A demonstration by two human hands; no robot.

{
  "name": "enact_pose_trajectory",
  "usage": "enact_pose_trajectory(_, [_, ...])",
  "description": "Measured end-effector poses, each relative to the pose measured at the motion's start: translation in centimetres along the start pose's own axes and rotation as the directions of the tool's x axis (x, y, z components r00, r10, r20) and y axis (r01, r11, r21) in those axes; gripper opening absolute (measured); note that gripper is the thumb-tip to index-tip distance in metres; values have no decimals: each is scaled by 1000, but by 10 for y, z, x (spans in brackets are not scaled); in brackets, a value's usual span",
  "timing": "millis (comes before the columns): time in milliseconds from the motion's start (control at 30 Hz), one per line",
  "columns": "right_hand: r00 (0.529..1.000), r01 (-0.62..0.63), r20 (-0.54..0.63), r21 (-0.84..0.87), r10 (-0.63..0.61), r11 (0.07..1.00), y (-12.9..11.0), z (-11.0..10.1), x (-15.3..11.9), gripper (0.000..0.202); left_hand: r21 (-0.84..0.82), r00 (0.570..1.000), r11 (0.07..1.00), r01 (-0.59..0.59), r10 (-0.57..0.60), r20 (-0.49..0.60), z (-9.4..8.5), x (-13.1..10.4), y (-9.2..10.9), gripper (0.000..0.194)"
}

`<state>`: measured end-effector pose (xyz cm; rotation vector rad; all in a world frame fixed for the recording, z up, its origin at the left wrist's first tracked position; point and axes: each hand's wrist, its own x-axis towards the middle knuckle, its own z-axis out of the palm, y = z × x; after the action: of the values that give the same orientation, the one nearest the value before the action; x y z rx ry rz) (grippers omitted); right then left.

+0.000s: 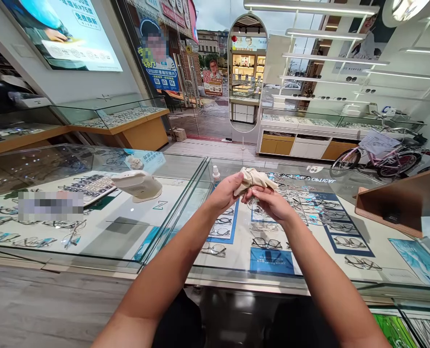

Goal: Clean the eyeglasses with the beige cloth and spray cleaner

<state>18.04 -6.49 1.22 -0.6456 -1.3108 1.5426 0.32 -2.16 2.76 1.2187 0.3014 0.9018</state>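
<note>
Above the glass counter, both hands meet at a crumpled beige cloth. A thin dark line, like the rim of a pair of eyeglasses, shows across it; most of that object is hidden by cloth and fingers. My left hand is closed on the cloth's left side, thumb on top. My right hand is closed with fingertips pinched together at the cloth's lower edge. Just behind my left hand stands a small white spray bottle upright on the glass.
The glass display case below holds rows of eyeglasses. To the left are a white handheld-type device and a calculator-like keypad. A wooden-backed screen or stand is at the right. Farther off are an oval mirror and a bicycle.
</note>
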Motion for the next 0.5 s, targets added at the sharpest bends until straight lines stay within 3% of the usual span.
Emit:
enact_pose_trajectory(267, [999, 46, 23, -14, -46, 999, 2, 0, -1, 23, 97, 998, 995, 11, -17, 61, -4, -3, 3, 48])
enact_pose_trajectory(500, [997, 74, 42, -113, -70, 991, 2, 5, -1, 23, 179, 993, 982, -59, 76, -93, 4, -2, -9, 46])
